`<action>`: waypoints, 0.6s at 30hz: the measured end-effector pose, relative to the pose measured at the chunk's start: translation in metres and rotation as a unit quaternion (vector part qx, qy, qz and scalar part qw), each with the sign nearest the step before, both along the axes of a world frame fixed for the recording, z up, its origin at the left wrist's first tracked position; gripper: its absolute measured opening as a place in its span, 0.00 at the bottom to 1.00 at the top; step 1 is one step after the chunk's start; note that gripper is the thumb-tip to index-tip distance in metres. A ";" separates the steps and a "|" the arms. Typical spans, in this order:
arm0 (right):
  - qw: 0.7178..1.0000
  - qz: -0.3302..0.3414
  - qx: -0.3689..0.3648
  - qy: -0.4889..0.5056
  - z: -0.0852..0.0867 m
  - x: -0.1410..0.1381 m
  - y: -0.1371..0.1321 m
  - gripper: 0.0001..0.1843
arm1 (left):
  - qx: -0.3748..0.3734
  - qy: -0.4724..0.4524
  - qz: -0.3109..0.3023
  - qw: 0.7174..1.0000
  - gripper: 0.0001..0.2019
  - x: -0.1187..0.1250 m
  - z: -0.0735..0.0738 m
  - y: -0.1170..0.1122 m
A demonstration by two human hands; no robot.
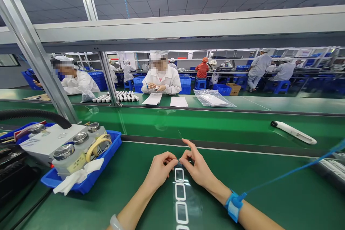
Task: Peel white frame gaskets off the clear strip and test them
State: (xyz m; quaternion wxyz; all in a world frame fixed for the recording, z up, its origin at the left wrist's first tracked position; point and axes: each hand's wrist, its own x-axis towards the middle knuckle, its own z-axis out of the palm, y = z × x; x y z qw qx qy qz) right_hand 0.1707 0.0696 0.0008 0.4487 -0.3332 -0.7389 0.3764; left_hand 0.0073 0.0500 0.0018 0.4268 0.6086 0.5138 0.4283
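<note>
**A:** Standing by the bench here. Which way is that strip [192, 201] lying?

**B:** It's lying flat on the green mat [269, 194], with its long axis running straight out from the person toward the belt [215, 125]. White frames [179, 175] are sitting in a row along it.

**A:** And the hands?

**B:** Both are working at its far end. The left hand [161, 168] is curling its fingers tight and pinching that end from the left. The right hand [196, 168] is pinching the same end from the other side. Its thumb and middle finger are closed and its index finger is sticking straight out.

**A:** Which one's nearer?

**B:** Pretty much even, and the fingertips are almost touching each other. The rest of the strip is lying back between the forearms. A blue tray [107, 158] is sitting well off to the left.
</note>
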 end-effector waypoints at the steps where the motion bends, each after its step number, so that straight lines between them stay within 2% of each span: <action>1: 1.000 0.000 0.002 -0.003 -0.001 0.000 0.000 0.29 | 0.007 0.009 -0.001 1.000 0.12 0.000 0.000 0.000; 11: 0.999 0.031 -0.001 0.018 -0.002 -0.002 0.002 0.29 | 0.055 0.067 -0.013 0.996 0.16 -0.001 0.001 -0.002; 18: 0.999 0.010 0.021 -0.035 -0.003 -0.001 0.004 0.26 | 0.079 0.113 -0.006 0.990 0.16 0.001 0.004 -0.004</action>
